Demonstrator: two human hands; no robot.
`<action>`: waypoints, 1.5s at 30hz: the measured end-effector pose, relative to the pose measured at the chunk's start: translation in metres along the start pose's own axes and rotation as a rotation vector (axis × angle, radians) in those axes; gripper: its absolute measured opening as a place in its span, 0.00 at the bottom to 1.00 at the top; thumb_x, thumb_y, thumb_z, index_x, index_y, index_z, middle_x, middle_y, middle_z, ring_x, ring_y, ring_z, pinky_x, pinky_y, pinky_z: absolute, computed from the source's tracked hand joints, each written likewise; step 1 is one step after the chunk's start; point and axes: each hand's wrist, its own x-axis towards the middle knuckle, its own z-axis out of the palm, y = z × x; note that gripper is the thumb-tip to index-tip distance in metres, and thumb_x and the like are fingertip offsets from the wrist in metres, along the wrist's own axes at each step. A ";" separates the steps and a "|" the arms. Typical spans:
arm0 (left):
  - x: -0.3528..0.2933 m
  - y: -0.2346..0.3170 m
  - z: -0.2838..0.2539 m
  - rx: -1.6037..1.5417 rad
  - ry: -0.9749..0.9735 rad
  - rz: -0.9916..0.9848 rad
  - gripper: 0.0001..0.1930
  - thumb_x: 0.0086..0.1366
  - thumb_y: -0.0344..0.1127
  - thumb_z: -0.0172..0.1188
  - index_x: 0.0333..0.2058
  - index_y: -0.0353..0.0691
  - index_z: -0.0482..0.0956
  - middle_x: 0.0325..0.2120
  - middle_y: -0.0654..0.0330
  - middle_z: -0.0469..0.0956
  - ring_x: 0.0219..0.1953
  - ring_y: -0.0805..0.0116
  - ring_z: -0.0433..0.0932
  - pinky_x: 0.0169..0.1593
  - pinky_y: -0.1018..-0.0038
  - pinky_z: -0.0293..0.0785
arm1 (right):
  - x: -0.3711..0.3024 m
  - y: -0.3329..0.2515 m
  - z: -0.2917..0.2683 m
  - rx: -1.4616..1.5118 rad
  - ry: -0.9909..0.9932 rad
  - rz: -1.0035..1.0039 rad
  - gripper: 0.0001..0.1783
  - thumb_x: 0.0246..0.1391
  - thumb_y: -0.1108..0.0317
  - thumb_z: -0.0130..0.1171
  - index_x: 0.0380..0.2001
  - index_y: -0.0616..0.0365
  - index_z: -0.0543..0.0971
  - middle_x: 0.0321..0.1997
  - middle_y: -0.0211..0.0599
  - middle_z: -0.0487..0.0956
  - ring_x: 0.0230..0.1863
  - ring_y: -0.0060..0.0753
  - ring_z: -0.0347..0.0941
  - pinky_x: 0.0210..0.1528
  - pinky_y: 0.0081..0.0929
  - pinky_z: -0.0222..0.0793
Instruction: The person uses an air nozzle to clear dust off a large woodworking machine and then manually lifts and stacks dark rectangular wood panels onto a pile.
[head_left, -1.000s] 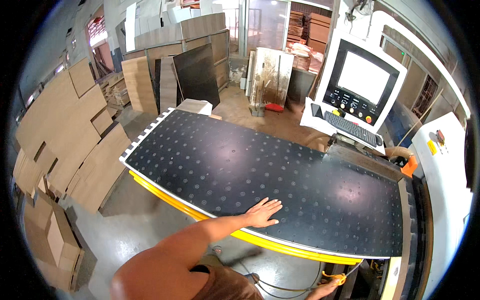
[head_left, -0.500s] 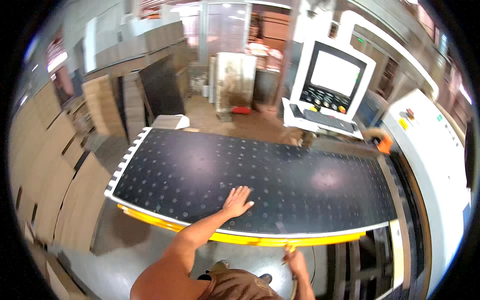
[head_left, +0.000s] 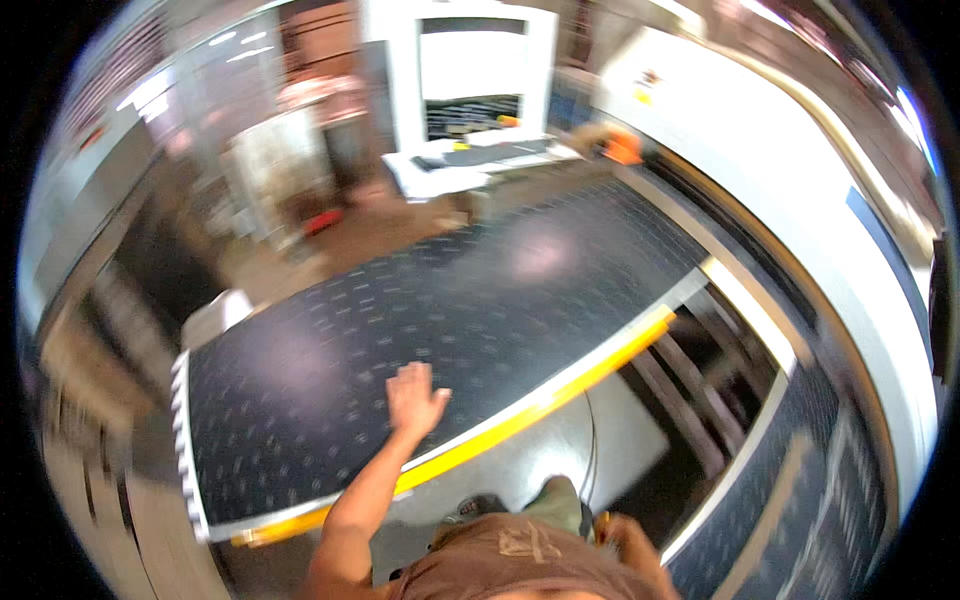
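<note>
My left hand [head_left: 415, 400] lies flat on the black table top [head_left: 400, 310], fingers stretched and thumb out to the side. The top is dotted with small round marks and edged in pale metal; a yellow bar [head_left: 560, 392] runs along its near edge. Low at the right, beside my body, my right hand [head_left: 625, 542] is closed and blurred. A small yellow thing [head_left: 602, 522] shows at its fingers, but I cannot make out its kind.
Beyond the table stands a white control console [head_left: 473, 95] with a screen and keyboard. A large white machine housing [head_left: 760, 150] fills the right. Dark rails [head_left: 690, 390] lie right of my legs. A thin hose [head_left: 591, 440] trails across the floor. Stacked boards [head_left: 100, 350] stand left.
The view has turned right, bringing more of the machine in. My right hand has moved from beside the yellow bar back toward my body. My left hand remains on the table top.
</note>
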 end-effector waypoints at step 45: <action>0.091 0.206 0.085 0.155 -0.212 -0.067 0.40 0.71 0.58 0.49 0.71 0.36 0.54 0.74 0.47 0.48 0.76 0.48 0.43 0.73 0.42 0.35 | -0.241 0.056 -0.508 0.799 1.762 0.216 0.32 0.64 0.39 0.50 0.46 0.59 0.83 0.49 0.54 0.83 0.52 0.57 0.79 0.51 0.51 0.74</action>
